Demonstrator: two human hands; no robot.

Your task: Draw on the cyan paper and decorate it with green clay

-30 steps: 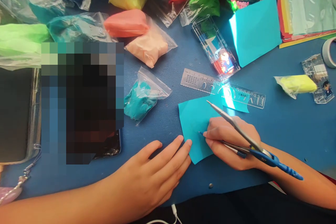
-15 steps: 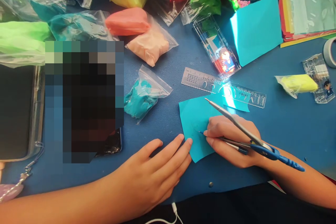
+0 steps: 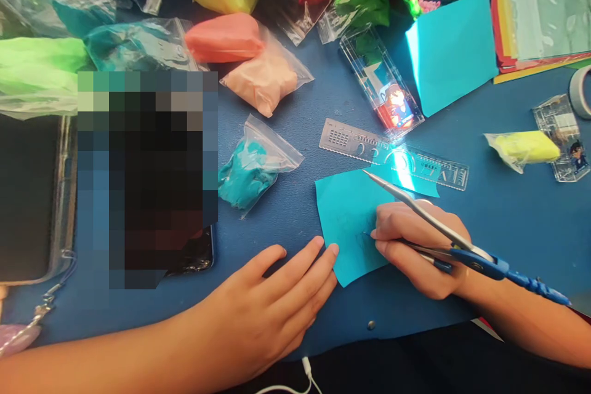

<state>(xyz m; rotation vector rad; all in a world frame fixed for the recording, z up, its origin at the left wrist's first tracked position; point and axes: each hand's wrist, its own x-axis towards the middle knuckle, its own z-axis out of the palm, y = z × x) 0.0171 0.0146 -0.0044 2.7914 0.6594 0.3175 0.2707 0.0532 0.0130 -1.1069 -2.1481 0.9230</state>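
A piece of turquoise paper (image 3: 341, 209) lies on the blue table, with faint drawn lines near its middle. My right hand (image 3: 420, 246) pinches a drawing compass (image 3: 480, 263) by its pencil leg, the tip touching the paper. The compass's other, metal leg points up and left over the sheet, and its blue handle sticks out to the right. My left hand (image 3: 286, 295) lies flat with fingers spread, its fingertips on the paper's left edge. A clear stencil ruler (image 3: 353, 138) lies just beyond, partly over the paper's far end.
Bagged teal clay (image 3: 247, 172), peach clay (image 3: 268, 83) and coral clay (image 3: 226, 40) lie to the left and beyond. A clear case (image 3: 381, 86) sits near a turquoise paper box (image 3: 455, 52) holding pliers. At right are yellow clay (image 3: 526, 148) and a tape roll (image 3: 580, 92).
My right hand and the compass have shifted a little to the right across the paper, and the drawn lines look darker. My left hand stays in place.
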